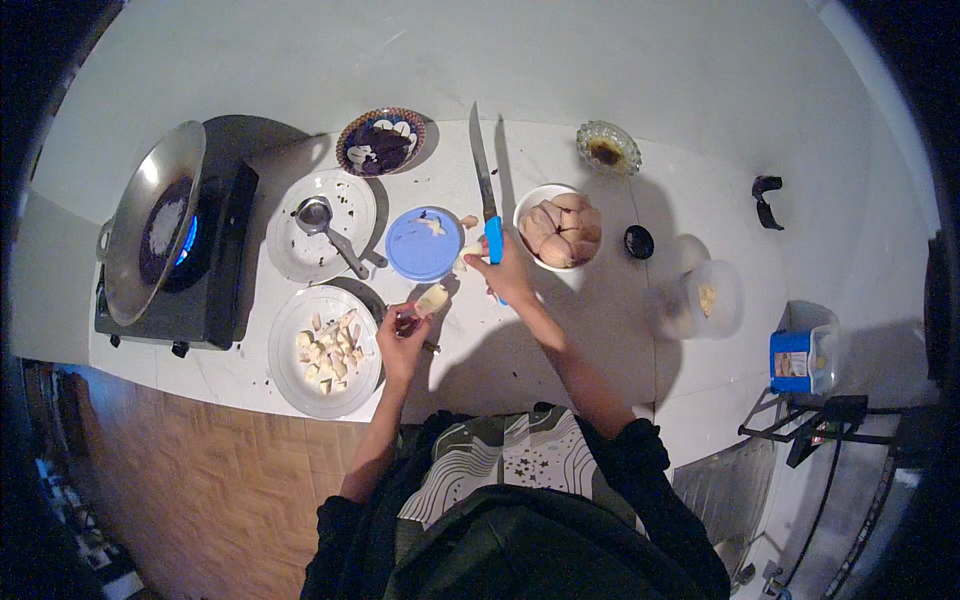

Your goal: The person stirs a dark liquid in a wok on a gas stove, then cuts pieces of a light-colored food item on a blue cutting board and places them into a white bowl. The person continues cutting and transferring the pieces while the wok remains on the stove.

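Observation:
My left hand (402,335) is closed on a pale, peeled piece of food (432,300), held just above the counter beside the plate of chunks. In my right hand (507,272) is a knife (483,160) with a bright blue handle, its long blade pointing away from me. Small pale scraps (468,257) lie by my right fingertips, at the edge of a round blue lid (424,244). Left of my left hand, a white plate (325,405) bears cut pale-yellow chunks. Beyond my right hand, a white bowl (520,215) holds several rounded tan pieces whose kind I cannot tell.
At the left a wok (150,190) sits on a black gas stove (215,290) with a blue flame. A plate (285,265) carries a ladle (316,213). A patterned bowl (345,165), glass dish (625,150), black cap (637,241) and clear tub (728,315) stand around.

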`<state>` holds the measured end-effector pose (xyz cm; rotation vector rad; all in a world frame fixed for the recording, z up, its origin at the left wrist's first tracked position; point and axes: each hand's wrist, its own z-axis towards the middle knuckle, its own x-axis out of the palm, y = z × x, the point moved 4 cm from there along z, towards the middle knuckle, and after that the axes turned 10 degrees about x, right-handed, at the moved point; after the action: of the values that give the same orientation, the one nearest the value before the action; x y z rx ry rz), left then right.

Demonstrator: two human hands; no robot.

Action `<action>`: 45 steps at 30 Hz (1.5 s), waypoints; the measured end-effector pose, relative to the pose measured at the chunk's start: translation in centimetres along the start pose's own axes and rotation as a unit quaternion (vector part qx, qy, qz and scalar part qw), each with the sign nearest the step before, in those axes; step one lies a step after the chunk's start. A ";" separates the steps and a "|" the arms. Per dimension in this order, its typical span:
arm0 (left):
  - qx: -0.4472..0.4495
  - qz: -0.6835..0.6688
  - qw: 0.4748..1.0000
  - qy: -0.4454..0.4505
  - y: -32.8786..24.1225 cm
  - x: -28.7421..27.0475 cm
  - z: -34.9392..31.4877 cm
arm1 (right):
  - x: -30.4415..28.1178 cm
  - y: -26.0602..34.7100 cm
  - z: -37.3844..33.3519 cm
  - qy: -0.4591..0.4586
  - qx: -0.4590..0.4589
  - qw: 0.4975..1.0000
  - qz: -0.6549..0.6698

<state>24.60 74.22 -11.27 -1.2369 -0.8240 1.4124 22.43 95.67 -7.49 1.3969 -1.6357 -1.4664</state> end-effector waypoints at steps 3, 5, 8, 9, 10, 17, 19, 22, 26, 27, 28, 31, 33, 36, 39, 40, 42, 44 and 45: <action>-0.040 -0.048 0.998 0.031 -0.1 0.9 -0.5 | -1.1 -0.2 1.2 0.040 -0.008 0.999 -0.030; 0.029 0.091 0.991 0.093 -0.9 1.2 -0.1 | -1.4 -1.4 1.7 0.035 -0.018 0.999 -0.004; 0.133 0.216 0.962 0.106 -4.2 1.4 1.1 | -1.6 -0.6 0.1 0.069 0.047 0.995 0.061; 0.127 0.141 0.977 0.098 -4.2 1.7 1.8 | -1.6 -0.3 -0.5 0.077 0.059 0.991 0.088; 0.121 0.065 0.986 0.090 -4.4 2.3 2.7 | -1.6 -0.1 -1.0 0.085 0.071 0.987 0.115; -0.107 -0.253 0.934 0.230 -2.7 6.5 5.2 | -2.1 1.6 -3.5 0.124 0.060 0.983 0.123; -0.119 -0.273 0.928 0.224 -2.9 6.5 4.8 | -2.4 2.1 -3.7 0.093 0.048 0.989 0.104; -0.154 -0.223 0.942 0.198 -2.4 5.5 4.5 | -2.8 1.8 -3.5 0.079 0.057 0.991 0.093; -0.231 -0.250 0.938 0.060 -1.3 2.0 4.0 | -2.0 1.6 -3.7 0.139 0.068 0.983 0.100; -0.194 -0.249 0.948 0.038 -1.6 0.8 4.1 | -1.8 1.5 -3.9 0.153 0.076 0.980 0.099; -0.157 -0.247 0.956 0.016 -2.0 -0.3 3.8 | -1.3 1.4 -4.1 0.169 0.084 0.977 0.097; -0.076 -0.162 0.983 -0.046 -1.5 -4.6 2.5 | 0.2 1.7 -4.9 0.194 0.093 0.973 0.087; -0.073 -0.094 0.988 -0.095 -1.4 -7.2 1.2 | 1.9 1.3 -5.2 0.213 0.108 0.968 0.076; -0.090 0.033 0.989 -0.116 -1.4 -10.7 -0.6 | 5.0 1.2 -5.8 0.266 0.126 0.953 0.076; 0.022 0.287 0.951 -0.115 -2.3 -13.0 -1.7 | 8.5 1.4 -5.9 0.326 0.108 0.937 0.063; 0.082 0.424 0.895 -0.114 -2.8 -13.1 -2.2 | 9.6 1.3 -6.0 0.343 0.106 0.932 0.041; 0.131 0.550 0.818 -0.100 -4.8 -12.5 -2.1 | 11.4 2.3 -6.6 0.358 0.102 0.927 0.032; 0.049 0.240 0.961 -0.127 -3.9 -11.5 -2.2 | 12.7 3.4 -7.3 0.376 0.103 0.921 0.017; 0.005 0.071 0.988 -0.135 -3.6 -10.9 -2.3 | 13.4 3.4 -7.5 0.384 0.087 0.919 0.013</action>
<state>26.93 64.20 -5.67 -1.1292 -0.9244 1.7249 23.57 80.11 -5.55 1.7365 -1.2628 -0.6062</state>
